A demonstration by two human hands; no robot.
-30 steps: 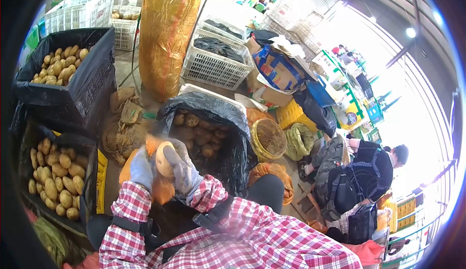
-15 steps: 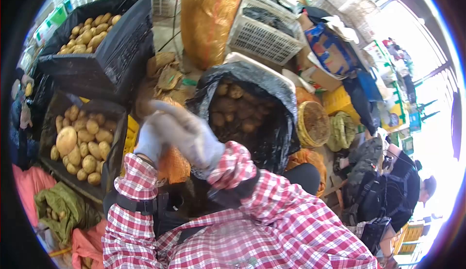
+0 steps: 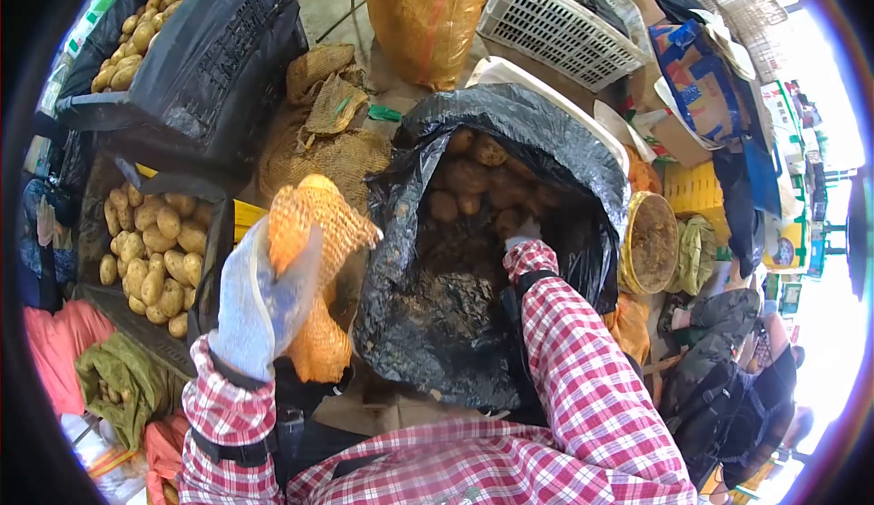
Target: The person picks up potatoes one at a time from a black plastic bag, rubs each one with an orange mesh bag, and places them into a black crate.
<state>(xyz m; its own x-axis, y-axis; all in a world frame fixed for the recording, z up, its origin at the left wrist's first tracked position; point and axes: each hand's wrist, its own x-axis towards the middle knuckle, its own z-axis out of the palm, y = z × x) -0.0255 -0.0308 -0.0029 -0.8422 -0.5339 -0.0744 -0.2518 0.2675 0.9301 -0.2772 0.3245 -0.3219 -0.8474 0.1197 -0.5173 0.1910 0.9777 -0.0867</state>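
My left hand [image 3: 259,295], in a pale blue-grey glove, is raised with thumb and fingers apart. An orange mesh sack [image 3: 319,327] shows behind it and in the gap between thumb and fingers. My right hand [image 3: 523,233] reaches down into a crate lined with a black plastic bag [image 3: 546,127]. It is right at the dirt-covered potatoes [image 3: 464,177] at the far end; its fingers are largely hidden there. Nearer me, the bag's bottom holds dark soil [image 3: 455,314].
To the left stand a black bin of cleaner potatoes [image 3: 150,255] and a taller dark crate [image 3: 209,68]. Burlap [image 3: 305,154] lies ahead, with a full golden sack [image 3: 428,18] beyond. A round basket [image 3: 651,241] stands right. A person [image 3: 728,405] is at far right.
My hands, together and blurred before, have come apart. The right hand has gone into the black-lined crate; the left has moved slightly down and left. The view has shifted nearer the crate.
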